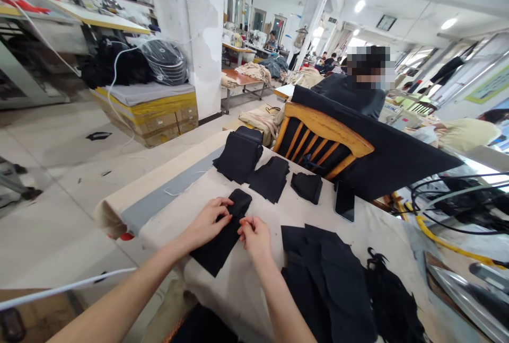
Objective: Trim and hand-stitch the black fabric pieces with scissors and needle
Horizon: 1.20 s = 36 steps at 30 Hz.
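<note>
A long folded black fabric piece lies slantwise on the cloth-covered table, close in front of me. My left hand rests over its left side, fingers bent, with thumb and a fingertip closed together on the cloth. At the right edge of the same piece, my right hand is closed in a pinch; its fingertips hide the exact spot they grip. Beyond my hands are a thick black fabric stack, a smaller stack and a short black stack.
A phone lies right of the stacks. Larger black panels and tangled black strips spread near my right forearm. An iron stands at the right edge. A wooden chair backs the table, with a seated person beyond.
</note>
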Motion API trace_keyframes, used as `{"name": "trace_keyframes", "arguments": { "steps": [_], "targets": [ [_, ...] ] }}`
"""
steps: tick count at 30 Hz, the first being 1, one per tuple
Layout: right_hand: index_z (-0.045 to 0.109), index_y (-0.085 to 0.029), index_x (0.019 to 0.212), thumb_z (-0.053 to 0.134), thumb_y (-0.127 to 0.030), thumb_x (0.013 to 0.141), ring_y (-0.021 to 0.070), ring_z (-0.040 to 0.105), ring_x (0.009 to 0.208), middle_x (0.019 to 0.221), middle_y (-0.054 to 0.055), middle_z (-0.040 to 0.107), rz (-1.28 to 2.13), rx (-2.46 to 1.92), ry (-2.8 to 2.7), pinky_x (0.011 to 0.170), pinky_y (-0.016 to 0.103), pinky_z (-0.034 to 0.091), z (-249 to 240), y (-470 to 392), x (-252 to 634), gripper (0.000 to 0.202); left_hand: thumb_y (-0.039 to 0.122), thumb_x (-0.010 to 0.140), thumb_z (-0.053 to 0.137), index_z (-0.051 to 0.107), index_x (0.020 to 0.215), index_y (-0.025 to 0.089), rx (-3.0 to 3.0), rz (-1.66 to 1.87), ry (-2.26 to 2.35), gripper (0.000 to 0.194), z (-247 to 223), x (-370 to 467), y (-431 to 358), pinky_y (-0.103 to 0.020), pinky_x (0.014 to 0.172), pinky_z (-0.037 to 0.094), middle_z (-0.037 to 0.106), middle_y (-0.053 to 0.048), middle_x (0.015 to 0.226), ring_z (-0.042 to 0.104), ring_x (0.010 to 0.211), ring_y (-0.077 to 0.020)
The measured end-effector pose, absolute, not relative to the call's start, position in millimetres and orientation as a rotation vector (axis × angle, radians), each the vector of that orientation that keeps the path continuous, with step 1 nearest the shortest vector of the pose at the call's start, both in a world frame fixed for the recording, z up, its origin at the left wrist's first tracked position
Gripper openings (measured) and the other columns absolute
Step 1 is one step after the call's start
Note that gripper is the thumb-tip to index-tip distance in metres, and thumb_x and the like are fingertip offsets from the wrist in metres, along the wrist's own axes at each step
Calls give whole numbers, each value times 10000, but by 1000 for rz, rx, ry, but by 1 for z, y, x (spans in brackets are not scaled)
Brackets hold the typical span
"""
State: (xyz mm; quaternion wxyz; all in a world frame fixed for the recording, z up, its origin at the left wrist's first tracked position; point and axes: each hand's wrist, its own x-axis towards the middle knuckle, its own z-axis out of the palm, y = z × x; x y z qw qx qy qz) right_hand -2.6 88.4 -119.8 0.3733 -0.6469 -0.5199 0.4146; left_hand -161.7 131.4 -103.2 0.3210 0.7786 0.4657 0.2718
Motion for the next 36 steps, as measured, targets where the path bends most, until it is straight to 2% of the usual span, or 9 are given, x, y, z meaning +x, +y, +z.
{"name": "trace_keyframes", "arguments": {
  "steps": [2, 4, 8, 12, 18, 23, 28, 31, 36],
  "targets": [
    [608, -154, 841, 536, -159, 884, 108, 593, 578, 677, -31, 614, 939, -1639, -1404, 555, 237, 494, -115, 84, -4, 84, 278, 910, 506, 616, 680, 175, 2008, 715, 1191, 275, -103, -164, 135, -427, 949, 443, 623, -81, 1168, 565, 1083, -235],
    [616, -179, 836, 542, -102, 802, 148, 613, 707, 770, -1, 637, 783, -1634, -1482, 666, 282, 502, -110, 79, -7, 112, 287, 929, 522, 642, 793, 151, 1967, 720, 1172, 227, -102, -166, 138, -439, 920, 465, 635, -75, 1143, 592, 1046, -222],
    [595, -200, 908, 578, -135, 745, 230, 573, 885, 900, 48, 613, 498, -1675, -1618, 766, 364, 476, -103, 76, -17, 177, 313, 922, 560, 635, 1030, 157, 1904, 727, 1158, 204, -102, -168, 143, -453, 881, 501, 643, -74, 1136, 619, 1015, -229],
    [546, -186, 1020, 635, -182, 721, 281, 521, 982, 1000, 89, 582, 309, -1696, -1760, 771, 395, 479, -99, 82, -27, 312, 310, 920, 567, 615, 1103, 165, 1872, 726, 1149, 239, -105, -168, 146, -458, 874, 511, 635, -80, 1158, 623, 1016, -233],
    [584, -211, 989, 569, -134, 785, 259, 497, 944, 960, 71, 575, 123, -1648, -1924, 757, 358, 464, -102, 88, -28, 219, 320, 923, 561, 623, 1088, 168, 1849, 725, 1182, 233, -102, -170, 145, -457, 878, 509, 645, -76, 1142, 627, 1007, -230],
    [578, -173, 998, 522, -115, 811, 255, 496, 946, 963, 85, 582, 54, -1657, -1907, 765, 355, 456, -108, 86, -27, 204, 325, 925, 557, 622, 1089, 167, 1849, 711, 1210, 237, -100, -170, 144, -449, 866, 514, 651, -72, 1125, 634, 985, -226],
    [583, -182, 914, 496, -141, 856, 247, 509, 896, 898, 85, 588, 8, -1668, -1891, 713, 342, 444, -110, 93, -26, 113, 313, 920, 566, 615, 1109, 172, 1868, 694, 1212, 240, -100, -165, 145, -451, 867, 517, 636, -78, 1160, 627, 1006, -231],
    [582, -196, 837, 447, -160, 905, 231, 524, 852, 847, 73, 588, 3, -1683, -1870, 690, 327, 430, -110, 93, -22, 155, 312, 922, 563, 615, 1113, 179, 1881, 696, 1212, 239, -100, -164, 144, -451, 872, 516, 633, -79, 1170, 625, 1011, -231],
    [549, -200, 828, 469, -106, 860, 205, 549, 823, 833, 46, 588, 60, -1715, -1839, 688, 307, 431, -113, 81, -14, 128, 314, 922, 563, 615, 1113, 176, 1890, 703, 1229, 241, -99, -165, 143, -453, 872, 516, 636, -78, 1166, 626, 1011, -232]
  ]
}}
